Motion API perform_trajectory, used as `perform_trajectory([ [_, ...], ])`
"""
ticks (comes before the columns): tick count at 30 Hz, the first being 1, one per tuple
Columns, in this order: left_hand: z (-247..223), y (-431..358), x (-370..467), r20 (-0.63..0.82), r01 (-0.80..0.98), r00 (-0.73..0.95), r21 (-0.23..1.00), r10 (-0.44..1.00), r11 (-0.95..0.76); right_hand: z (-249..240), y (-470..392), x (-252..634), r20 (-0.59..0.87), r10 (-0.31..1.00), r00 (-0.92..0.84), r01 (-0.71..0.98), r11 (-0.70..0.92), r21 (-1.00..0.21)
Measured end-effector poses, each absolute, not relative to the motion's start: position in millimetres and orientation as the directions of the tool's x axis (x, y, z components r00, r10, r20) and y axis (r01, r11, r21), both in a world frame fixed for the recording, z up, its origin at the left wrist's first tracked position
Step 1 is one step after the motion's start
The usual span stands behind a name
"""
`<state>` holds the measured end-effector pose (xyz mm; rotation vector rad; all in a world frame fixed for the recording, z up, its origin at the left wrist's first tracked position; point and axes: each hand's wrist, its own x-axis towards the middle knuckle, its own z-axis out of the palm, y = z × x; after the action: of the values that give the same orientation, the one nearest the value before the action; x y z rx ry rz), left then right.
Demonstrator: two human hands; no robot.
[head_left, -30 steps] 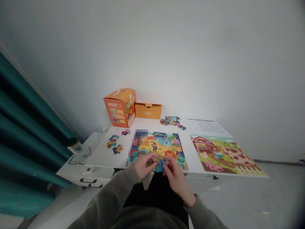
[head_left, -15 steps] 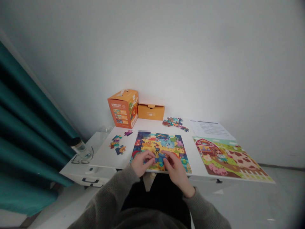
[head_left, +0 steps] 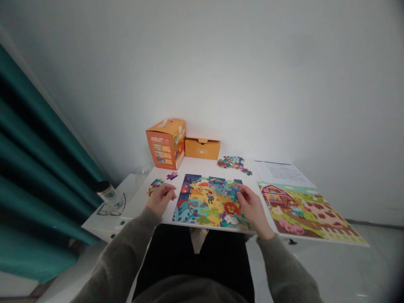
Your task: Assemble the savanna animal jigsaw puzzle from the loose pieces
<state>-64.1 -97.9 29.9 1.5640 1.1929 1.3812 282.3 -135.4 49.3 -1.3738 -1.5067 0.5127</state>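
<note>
A colourful animal jigsaw puzzle (head_left: 205,206) lies at the front of the white table, with a lion, a rhino and a running figure on it. My right hand (head_left: 252,208) is over its right side, thumb and fingers closed on a blue puzzle piece (head_left: 233,192) near the upper right part of the picture. Left of the puzzle, my left hand (head_left: 161,200) hovers with curled fingers and nothing visible in them. It partly covers the loose puzzle pieces (head_left: 156,183) there. A purple piece (head_left: 172,175) lies just beyond.
An orange puzzle box (head_left: 166,145) and a lower orange box (head_left: 202,149) stand at the back. More joined pieces (head_left: 232,162) lie behind the puzzle. To the right are a farm picture (head_left: 309,212) and a printed sheet (head_left: 280,172). A bottle (head_left: 110,195) and glasses (head_left: 109,211) rest at left.
My right hand has moved right and away from me with the blue piece, from the puzzle's lower middle to its upper right. My left hand has moved left, off the puzzle.
</note>
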Motion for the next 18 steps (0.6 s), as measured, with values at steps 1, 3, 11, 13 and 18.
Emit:
perform_trajectory([
  [1,29,-97,-66,0.315,0.172,-0.007,0.935,0.949,-0.31,49,-134,288,0.373,0.915,0.152,0.485,0.26,-0.835],
  [3,26,-98,-63,0.316,0.175,0.017,0.933,0.949,-0.314,49,-131,296,0.362,0.917,0.167,0.458,0.253,-0.852],
  [11,35,-108,-26,0.329,0.293,0.204,0.878,0.922,-0.379,36,-131,294,0.257,0.949,0.184,0.29,0.198,-0.936],
  [13,42,-107,-16,0.338,0.319,0.276,0.851,0.9,-0.417,35,-133,292,0.249,0.947,0.205,0.271,0.189,-0.944],
  [18,53,-95,9,0.375,0.31,0.399,0.804,0.837,-0.508,37,-141,286,0.195,0.956,0.22,0.222,0.145,-0.964],
])
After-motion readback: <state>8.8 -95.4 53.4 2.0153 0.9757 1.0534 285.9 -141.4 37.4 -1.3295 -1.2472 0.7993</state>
